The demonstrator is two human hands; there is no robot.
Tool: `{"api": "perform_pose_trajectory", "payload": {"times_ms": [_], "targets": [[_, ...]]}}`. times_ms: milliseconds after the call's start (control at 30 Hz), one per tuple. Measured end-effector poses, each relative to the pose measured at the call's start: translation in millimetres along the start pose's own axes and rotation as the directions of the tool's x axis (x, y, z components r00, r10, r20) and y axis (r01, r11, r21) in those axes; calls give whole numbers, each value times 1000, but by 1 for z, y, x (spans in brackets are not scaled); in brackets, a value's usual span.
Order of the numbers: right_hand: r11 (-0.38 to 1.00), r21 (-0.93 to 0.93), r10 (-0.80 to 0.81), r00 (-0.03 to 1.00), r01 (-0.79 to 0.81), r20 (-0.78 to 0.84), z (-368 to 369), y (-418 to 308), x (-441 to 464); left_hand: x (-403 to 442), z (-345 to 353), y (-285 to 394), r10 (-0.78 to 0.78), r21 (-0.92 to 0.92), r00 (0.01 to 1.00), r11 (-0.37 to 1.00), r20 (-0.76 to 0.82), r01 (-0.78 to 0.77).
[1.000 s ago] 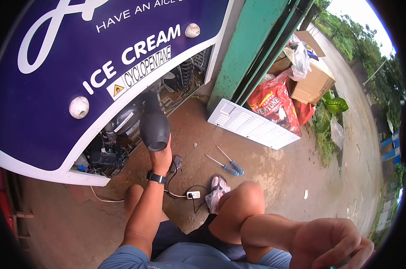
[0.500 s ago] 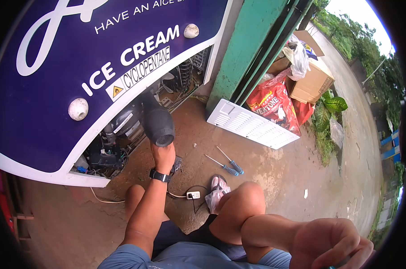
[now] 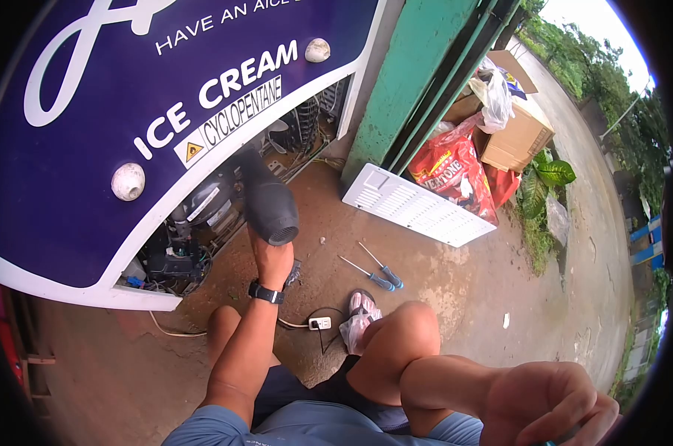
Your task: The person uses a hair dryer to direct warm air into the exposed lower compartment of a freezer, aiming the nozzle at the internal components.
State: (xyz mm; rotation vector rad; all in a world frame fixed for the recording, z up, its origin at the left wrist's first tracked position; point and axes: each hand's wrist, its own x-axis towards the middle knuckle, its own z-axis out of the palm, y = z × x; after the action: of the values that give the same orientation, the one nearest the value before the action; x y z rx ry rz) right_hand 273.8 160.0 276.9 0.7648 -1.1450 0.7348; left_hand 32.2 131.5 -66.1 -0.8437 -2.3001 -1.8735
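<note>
My left hand (image 3: 273, 260), with a black watch on its wrist, is closed round the handle of a black hair dryer (image 3: 271, 208). The dryer's nozzle points into the open lower compartment (image 3: 195, 223) of a purple ice cream freezer (image 3: 76, 193). Inside show a dark rounded compressor (image 3: 212, 197), wires and tubing. My right forearm rests across my knee. At the bottom right my right hand (image 3: 548, 405) has its fingers curled; a sliver of something teal shows at the frame edge, too little to name.
Two blue-handled screwdrivers (image 3: 381, 279) lie on the concrete floor beside my foot. A white extension socket (image 3: 319, 323) with a plug sits nearer me. A white vented panel (image 3: 418, 208) leans by a green post (image 3: 396, 97). Behind stand a red bag (image 3: 455, 167) and a cardboard box (image 3: 518, 137).
The rear end of the hair dryer has swung slightly to the right, and my left hand has shifted with it. My right hand has stayed in place.
</note>
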Motion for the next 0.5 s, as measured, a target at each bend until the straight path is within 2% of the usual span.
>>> {"api": "perform_pose_trajectory", "payload": {"times_ms": [67,167,333,400,500], "targets": [[987,-116,121,991,-113,59,0,-7,2,-1,-1,12,-8,12,1000,1000,23,7],[975,-151,175,982,-164,67,-1,-8,3,-1,0,15,-24,-9,996,1000,82,25],[988,-133,90,995,-84,41,-2,-6,1,5,6,14,14,-41,991,999,131,-8],[983,-168,88,995,-79,44,-3,-7,2,11,9,18,92,-7,991,996,92,-92],[973,-208,118,991,-102,64,-5,-11,4,21,12,17,34,-75,990,997,134,-25]]}}
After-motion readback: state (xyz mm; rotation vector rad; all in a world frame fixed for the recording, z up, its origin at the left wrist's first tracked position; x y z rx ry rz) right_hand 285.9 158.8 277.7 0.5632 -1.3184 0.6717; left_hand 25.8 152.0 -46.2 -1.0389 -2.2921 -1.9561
